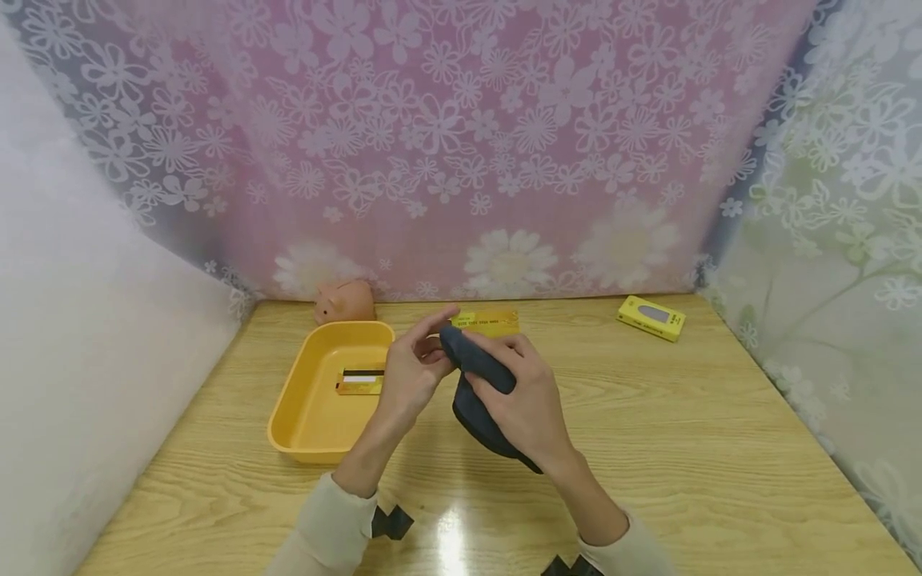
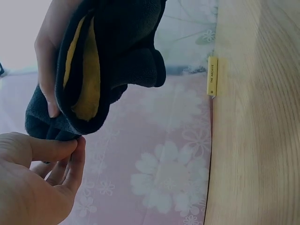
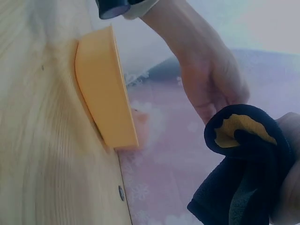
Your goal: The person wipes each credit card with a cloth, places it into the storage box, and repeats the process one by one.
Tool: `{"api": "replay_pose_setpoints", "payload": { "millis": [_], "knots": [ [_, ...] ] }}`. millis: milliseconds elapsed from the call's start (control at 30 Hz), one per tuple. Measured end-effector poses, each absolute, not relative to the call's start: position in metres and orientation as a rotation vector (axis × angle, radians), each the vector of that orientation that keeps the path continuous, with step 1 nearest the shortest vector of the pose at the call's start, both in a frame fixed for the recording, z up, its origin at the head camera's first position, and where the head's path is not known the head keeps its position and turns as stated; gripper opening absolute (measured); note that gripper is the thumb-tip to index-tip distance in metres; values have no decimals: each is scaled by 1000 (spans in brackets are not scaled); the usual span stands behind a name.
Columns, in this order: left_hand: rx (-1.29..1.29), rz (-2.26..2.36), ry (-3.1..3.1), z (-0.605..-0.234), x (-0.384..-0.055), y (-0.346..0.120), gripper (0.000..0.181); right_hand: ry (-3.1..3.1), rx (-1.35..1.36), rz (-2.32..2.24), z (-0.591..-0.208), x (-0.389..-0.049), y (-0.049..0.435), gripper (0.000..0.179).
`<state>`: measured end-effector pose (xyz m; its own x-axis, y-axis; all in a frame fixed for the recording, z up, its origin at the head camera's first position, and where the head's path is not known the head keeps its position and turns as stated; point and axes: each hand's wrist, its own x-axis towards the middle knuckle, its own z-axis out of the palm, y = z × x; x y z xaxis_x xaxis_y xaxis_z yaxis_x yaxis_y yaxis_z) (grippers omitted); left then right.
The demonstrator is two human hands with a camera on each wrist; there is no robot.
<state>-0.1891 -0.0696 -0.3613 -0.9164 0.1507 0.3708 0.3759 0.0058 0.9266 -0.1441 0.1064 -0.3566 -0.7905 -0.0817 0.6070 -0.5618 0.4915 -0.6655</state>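
Observation:
Between my two hands, above the table, is a folded dark blue fleece item (image 1: 477, 420) with a yellow inside; its exact kind cannot be told. My right hand (image 1: 531, 400) grips its body, thumb on the near face. The left hand (image 1: 406, 374) pinches the item's far left end between thumb and fingertips. In the left wrist view a dark-edged opening of the fleece item (image 2: 129, 37) gapes and shows the yellow lining (image 2: 89, 89). From the right wrist the same item (image 3: 248, 178) hangs with a rolled upper edge.
A yellow plastic bin (image 1: 288, 416) stands left, with a gold card (image 1: 360, 389) striped black and white inside. Behind it sits a pink piggy bank (image 1: 347, 301). Another gold card (image 1: 493, 322) lies beyond my hands. A small yellow box (image 1: 651, 318) lies back right. Flowered cloth (image 1: 475, 160) hangs behind.

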Motion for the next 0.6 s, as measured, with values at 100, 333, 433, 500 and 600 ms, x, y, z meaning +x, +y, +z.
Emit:
{"api": "replay_pose_setpoints", "payload": {
  "millis": [100, 333, 433, 500, 600],
  "knots": [
    [-580, -2037, -2100, -362, -188, -68, 60, -2233, 480, 1233, -358, -145, 108, 55],
    [-529, -2072, -2093, -362, -188, -68, 60, -2202, 414, 1211, -355, -153, 123, 54],
    [-526, -2083, -2077, -361, -189, -68, 60, -2203, 359, 1217, -352, -157, 133, 53],
    [-524, -2094, -2068, -360, -189, -68, 59, -2202, 309, 1226, -352, -159, 142, 52],
    [-492, -2110, -2063, -360, -191, -71, 59, -2196, 237, 1238, -351, -164, 154, 51]
  ]
}}
